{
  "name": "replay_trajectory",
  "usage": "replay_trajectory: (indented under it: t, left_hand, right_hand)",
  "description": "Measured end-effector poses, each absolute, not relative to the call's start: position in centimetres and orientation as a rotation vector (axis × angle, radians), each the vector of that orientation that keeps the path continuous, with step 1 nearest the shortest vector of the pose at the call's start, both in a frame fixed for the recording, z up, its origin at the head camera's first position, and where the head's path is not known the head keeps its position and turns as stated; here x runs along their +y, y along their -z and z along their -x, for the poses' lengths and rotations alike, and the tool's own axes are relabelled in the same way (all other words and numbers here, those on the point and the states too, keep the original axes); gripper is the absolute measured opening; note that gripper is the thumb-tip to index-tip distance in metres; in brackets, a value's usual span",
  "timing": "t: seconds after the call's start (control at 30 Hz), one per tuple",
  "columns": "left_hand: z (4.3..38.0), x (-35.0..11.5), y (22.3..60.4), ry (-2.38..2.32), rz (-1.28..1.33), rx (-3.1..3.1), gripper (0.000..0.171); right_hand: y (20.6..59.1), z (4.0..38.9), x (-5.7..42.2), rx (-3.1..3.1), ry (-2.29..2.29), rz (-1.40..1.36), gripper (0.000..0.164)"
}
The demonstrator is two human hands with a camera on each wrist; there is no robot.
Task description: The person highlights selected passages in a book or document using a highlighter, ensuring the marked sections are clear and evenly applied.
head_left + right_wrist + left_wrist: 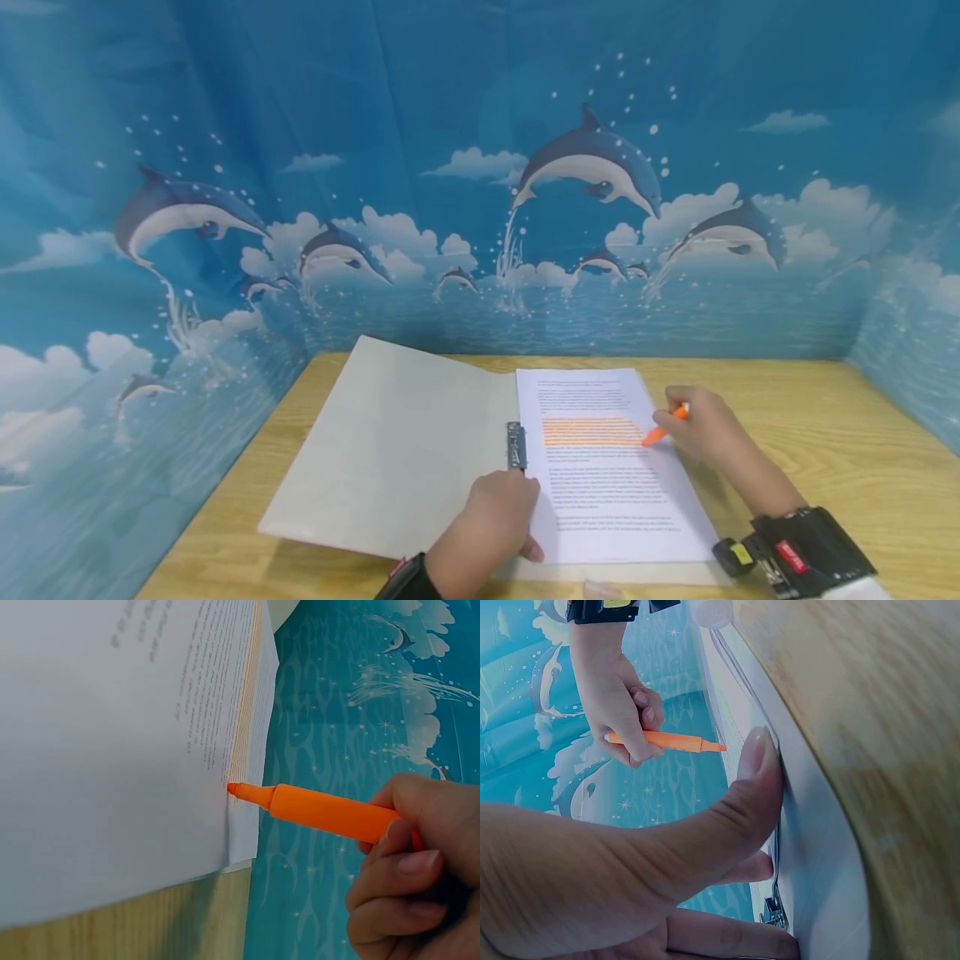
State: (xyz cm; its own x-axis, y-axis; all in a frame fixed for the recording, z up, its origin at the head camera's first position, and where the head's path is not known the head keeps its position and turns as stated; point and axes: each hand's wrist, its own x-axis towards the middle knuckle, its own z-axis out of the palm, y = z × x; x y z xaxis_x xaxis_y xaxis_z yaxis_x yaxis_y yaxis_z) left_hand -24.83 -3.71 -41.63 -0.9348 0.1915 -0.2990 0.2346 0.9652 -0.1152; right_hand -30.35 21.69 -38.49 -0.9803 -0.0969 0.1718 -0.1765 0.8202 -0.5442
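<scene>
My right hand (703, 427) holds an orange highlighter (665, 427). In the right wrist view the highlighter's tip (234, 787) is right at the end of the marked lines. The printed sheets (607, 546) lie on the right side of an open folder (405, 450), with a block of orange lines (592, 432) across the upper half of the top page. My left hand (497, 510) rests by the lower left edge of the sheets, just below the folder's metal clip (517, 446). Its thumb (754, 776) lies along the paper edge in the left wrist view, its other fingers partly hidden.
The folder lies on a wooden table (795, 408), its pale cover spread to the left and slightly raised. A small translucent object (602, 591) sits at the folder's near edge. A blue dolphin-print curtain (450, 167) stands behind and at the sides.
</scene>
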Motion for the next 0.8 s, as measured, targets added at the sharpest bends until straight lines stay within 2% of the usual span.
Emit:
replay_trajectory:
  t: [0.3, 0.53, 0.8]
  left_hand:
    - [24.5, -3.7, 41.1, 0.214, -0.321, 2.828, 0.069]
    - [23.7, -4.1, 39.3, 0.244, -0.335, 2.840, 0.068]
    - [23.6, -4.2, 38.7, 0.275, -0.397, 2.819, 0.068]
  right_hand:
    - [38.0, 30.1, 20.9, -2.737, -0.871, -0.322, 0.025]
    - [36.6, 29.7, 15.5, -2.644, -0.889, -0.454, 0.023]
    - [37.1, 29.7, 10.5, -2.653, -0.846, -0.556, 0.022]
